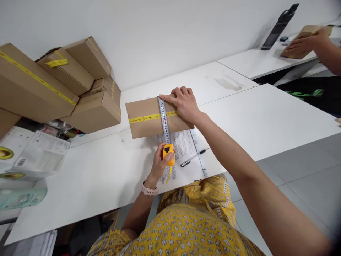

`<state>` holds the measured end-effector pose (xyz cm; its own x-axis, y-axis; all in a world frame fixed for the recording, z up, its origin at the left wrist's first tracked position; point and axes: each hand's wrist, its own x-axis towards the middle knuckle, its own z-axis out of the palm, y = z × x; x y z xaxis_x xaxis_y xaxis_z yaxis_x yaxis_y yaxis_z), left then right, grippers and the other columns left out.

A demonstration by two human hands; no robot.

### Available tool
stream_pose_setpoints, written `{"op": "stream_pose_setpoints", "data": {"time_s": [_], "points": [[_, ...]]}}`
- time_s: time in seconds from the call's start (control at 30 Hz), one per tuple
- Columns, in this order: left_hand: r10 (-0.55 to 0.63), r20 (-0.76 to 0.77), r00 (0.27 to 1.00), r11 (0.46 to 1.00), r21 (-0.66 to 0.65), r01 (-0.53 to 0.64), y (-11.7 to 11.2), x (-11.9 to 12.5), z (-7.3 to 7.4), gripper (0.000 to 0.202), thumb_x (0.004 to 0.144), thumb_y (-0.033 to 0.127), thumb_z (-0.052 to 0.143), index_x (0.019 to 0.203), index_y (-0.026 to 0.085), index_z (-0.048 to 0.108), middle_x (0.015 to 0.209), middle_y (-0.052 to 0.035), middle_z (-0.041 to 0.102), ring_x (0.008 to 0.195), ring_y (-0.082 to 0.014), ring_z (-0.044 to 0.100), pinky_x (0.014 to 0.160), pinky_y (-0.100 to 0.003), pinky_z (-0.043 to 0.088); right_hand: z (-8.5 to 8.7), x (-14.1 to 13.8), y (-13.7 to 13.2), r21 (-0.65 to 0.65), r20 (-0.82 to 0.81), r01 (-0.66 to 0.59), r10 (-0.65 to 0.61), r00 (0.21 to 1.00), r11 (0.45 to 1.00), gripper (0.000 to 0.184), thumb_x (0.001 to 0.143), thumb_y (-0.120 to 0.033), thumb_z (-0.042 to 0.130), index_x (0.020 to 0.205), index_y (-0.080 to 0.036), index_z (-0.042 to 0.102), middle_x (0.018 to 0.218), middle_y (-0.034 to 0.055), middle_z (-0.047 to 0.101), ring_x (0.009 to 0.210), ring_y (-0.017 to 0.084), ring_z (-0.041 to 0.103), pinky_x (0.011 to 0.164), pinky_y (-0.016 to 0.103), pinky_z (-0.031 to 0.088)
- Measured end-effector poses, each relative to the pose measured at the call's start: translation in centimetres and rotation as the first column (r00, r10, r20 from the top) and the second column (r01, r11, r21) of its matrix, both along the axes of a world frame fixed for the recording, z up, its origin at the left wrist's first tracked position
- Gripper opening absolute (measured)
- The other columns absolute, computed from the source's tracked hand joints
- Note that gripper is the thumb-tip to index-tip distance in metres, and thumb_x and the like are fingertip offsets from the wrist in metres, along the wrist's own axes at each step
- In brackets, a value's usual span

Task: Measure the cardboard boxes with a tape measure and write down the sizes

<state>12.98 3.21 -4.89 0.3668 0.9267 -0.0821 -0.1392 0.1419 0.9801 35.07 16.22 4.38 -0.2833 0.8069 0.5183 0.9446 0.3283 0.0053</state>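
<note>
Box (pixel 155 126) on the table (pixel 98 167), measuring strip (pixel 164 122) across it.
My left hand (pixel 159 165) clasps the tape measure (pixel 168 150); my right hand (pixel 187 105) grips the box's far edge; keep the strip square.

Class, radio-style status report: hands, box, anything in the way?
Left hand gripping tape measure. Right hand on box, index finger at end of blade. Blade across box top; nothing seen blocking it.

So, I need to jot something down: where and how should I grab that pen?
Probably pinch the pen at mid-barrel from above, coming in from the near edge of the table. Its slim barrel lies flat and slanted on the paper, with the hand-held tape measure to its left.
</note>
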Motion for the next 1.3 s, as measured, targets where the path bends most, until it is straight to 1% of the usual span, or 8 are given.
{"op": "stream_pose_setpoints", "data": {"time_s": [0.17, 0.3, 0.47, 0.8, 0.93, 1.07, 1.17, 1.3], "points": [[-0.004, 0.007, 1.0, 1.0, 0.01, 0.004, 0.2, -0.2, -0.4, 0.06, 0.077, 0.053, 0.081, 0.122, 0.024, 0.055, 0.103, -0.0058, 0.068, 0.091, -0.0229, 0.069, 0.066, -0.032, 0.061, -0.3, 0.0, 0.2, 0.022, -0.059, -0.015, 0.016, 0.998, 1.0, 0.052, 0.103, -0.033, 0.042, 0.155, -0.042, 0.042, 0.125, 0.0109, 0.055, 0.117, 0.032, 0.044, 0.099, 0.049, 0.032], [0.006, 0.023, 1.0, 1.0, 0.004, -0.006, -0.4, -0.5, -1.0, 0.058, 0.082, 0.053, 0.078, 0.126, 0.025, 0.053, 0.105, -0.0061, 0.069, 0.084, -0.0207, 0.069, 0.07, -0.035, 0.061, -0.9, 0.1, -0.1, 0.052, -0.185, 0.016, -0.006, 0.983, 0.999, 0.049, 0.105, -0.04, 0.036, 0.153, -0.037, 0.046, 0.121, 0.0105, 0.059, 0.118, 0.032, 0.046, 0.102, 0.05, 0.034], [0.036, -0.038, 0.999, 0.998, 0.045, -0.035, -2.7, -1.8, -2.1, 0.063, 0.08, 0.055, 0.078, 0.129, 0.025, 0.051, 0.111, -0.007, 0.068, 0.089, -0.0215, 0.069, 0.077, -0.035, 0.059, -1.7, -0.8, -3.0, 0.045, -0.275, 0.063, -0.048, 0.96, 0.997, 0.054, 0.104, -0.057, 0.034, 0.146, -0.028, 0.053, 0.127, 0.0145, 0.06, 0.12, 0.035, 0.048, 0.106, 0.054, 0.033], [-0.075, -0.114, 0.991, 0.997, -0.035, 0.072, -5.7, -3.5, -4.6, 0.071, 0.074, 0.053, 0.081, 0.13, 0.022, 0.051, 0.107, -0.0078, 0.069, 0.083, -0.0211, 0.068, 0.073, -0.034, 0.057, -8.6, -1.8, -9.9, 0.04, -0.282, 0.091, -0.076, 0.957, 0.995, 0.047, 0.099, -0.054, 0.052, 0.138, -0.028, 0.062, 0.136, 0.0135, 0.064, 0.127, 0.034, 0.049, 0.108, 0.052, 0.03], [-0.07, -0.131, 0.989, 0.997, -0.023, 0.068, -5.4, -3.7, -4.6, 0.069, 0.077, 0.053, 0.078, 0.13, 0.021, 0.05, 0.108, -0.0081, 0.068, 0.086, -0.0222, 0.068, 0.077, -0.035, 0.056, -8.6, -2.0, -10.5, 0.008, -0.344, 0.132, -0.121, 0.931, 0.991, 0.037, 0.102, -0.041, 0.051, 0.135, -0.03, 0.064, 0.136, 0.0118, 0.065, 0.129, 0.032, 0.051, 0.11, 0.053, 0.03], [-0.094, -0.297, 0.95, 0.987, 0.095, 0.128, -5.8, -3.8, -3.6, 0.071, 0.071, 0.049, 0.081, 0.13, 0.021, 0.052, 0.102, -0.0065, 0.07, 0.081, -0.0226, 0.066, 0.073, -0.035, 0.053, -4.7, -2.2, -12.1, -0.042, -0.616, 0.146, -0.141, 0.775, 0.988, 0.041, 0.108, -0.04, 0.035, 0.137, -0.033, 0.062, 0.12, 0.0092, 0.07, 0.115, 0.029, 0.06, 0.101, 0.054, 0.042], [-0.114, -0.449, 0.886, 0.95, 0.212, 0.23, -6.4, -3.8, -2.5, 0.071, 0.062, 0.042, 0.087, 0.125, 0.023, 0.06, 0.095, -0.0043, 0.072, 0.08, -0.0246, 0.065, 0.079, -0.04, 0.052, -2.0, -1.7, -14.1, -0.057, -0.81, 0.012, -0.053, 0.584, 0.998, 0.047, 0.107, -0.052, 0.033, 0.144, -0.034, 0.057, 0.108, 0.0073, 0.071, 0.093, 0.024, 0.066, 0.084, 0.046, 0.053], [-0.155, -0.526, 0.836, 0.914, 0.245, 0.324, -7.1, -3.7, -1.9, 0.072, 0.058, 0.036, 0.088, 0.124, 0.025, 0.063, 0.098, -0.0045, 0.072, 0.087, -0.0284, 0.066, 0.088, -0.046, 0.052, -2.0, -1.2, -16.9, -0.074, -0.938, -0.082, -0.041, 0.345, 0.994, 0.04, 0.101, -0.058, 0.05, 0.128, -0.034, 0.068, 0.08, 0.0021, 0.067, 0.067, 0.019, 0.062, 0.063, 0.038, 0.054]]}}
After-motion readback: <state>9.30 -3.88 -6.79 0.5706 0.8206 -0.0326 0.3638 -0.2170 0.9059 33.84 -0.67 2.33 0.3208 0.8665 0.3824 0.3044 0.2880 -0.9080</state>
